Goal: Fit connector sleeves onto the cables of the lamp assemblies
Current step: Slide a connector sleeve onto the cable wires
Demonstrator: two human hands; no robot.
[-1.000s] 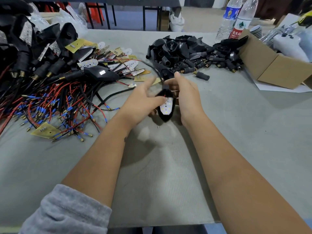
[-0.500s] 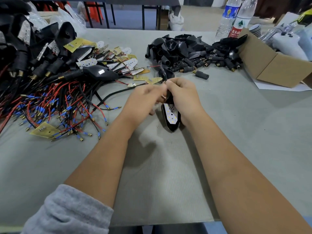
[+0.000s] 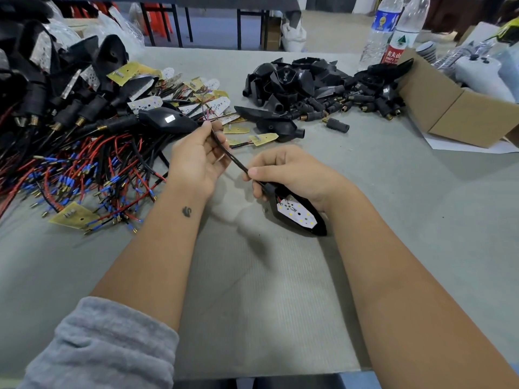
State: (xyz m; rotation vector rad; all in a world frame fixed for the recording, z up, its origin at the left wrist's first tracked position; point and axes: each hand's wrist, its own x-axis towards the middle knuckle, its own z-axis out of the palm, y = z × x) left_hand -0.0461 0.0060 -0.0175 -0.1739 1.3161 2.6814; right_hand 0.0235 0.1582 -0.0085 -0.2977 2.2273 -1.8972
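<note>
My right hand (image 3: 292,171) grips the neck of a black lamp housing (image 3: 302,217) whose white LED board faces up, low over the grey table. A black cable (image 3: 229,154) runs taut from that neck up and left to my left hand (image 3: 198,155), which pinches it between thumb and fingers. A loose black connector sleeve (image 3: 337,125) with a brass end lies on the table beyond my hands.
A heap of finished lamps with red and black wires (image 3: 73,153) fills the left. A pile of black housings and sleeves (image 3: 314,85) lies at the back centre. An open cardboard box (image 3: 460,113) and two water bottles (image 3: 393,32) stand at the right.
My hands have drawn apart. The left hand slid up along the cable, pulling it straight, while the right hand brought the lamp housing down and nearer to me.
</note>
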